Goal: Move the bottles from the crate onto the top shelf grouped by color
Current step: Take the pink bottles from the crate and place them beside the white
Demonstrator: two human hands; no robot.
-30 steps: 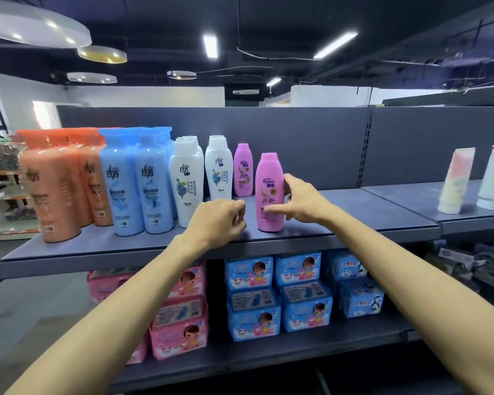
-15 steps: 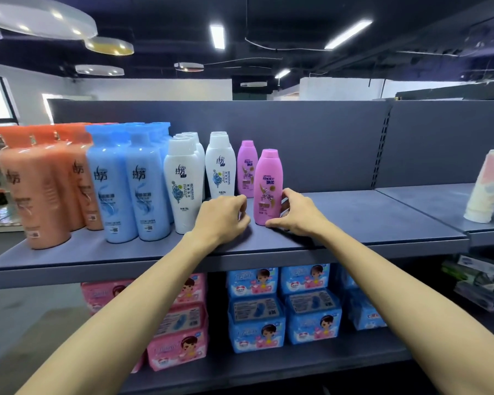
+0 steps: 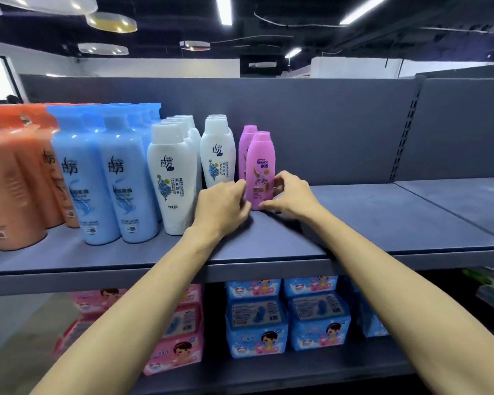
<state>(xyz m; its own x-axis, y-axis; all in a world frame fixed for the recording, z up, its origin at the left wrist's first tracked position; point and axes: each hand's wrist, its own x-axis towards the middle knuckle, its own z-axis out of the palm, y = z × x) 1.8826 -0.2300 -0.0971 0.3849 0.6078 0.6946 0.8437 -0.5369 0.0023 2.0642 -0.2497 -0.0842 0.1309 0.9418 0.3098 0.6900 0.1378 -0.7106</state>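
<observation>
The left hand (image 3: 221, 208) and right hand (image 3: 290, 195) clasp the front pink bottle (image 3: 260, 169) from either side, fingers curled against it. It stands upright on the top shelf (image 3: 354, 223).

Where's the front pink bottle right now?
In the head view, the front pink bottle stands on the top shelf, between the left hand and right hand, just right of the white bottles.

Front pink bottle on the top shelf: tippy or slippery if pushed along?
Probably tippy: the front pink bottle is tall and narrow on a small base. Its plastic looks smooth and glossy, so it likely slides easily on the top shelf. The left hand and right hand grip it low down, which should limit toppling.
</observation>
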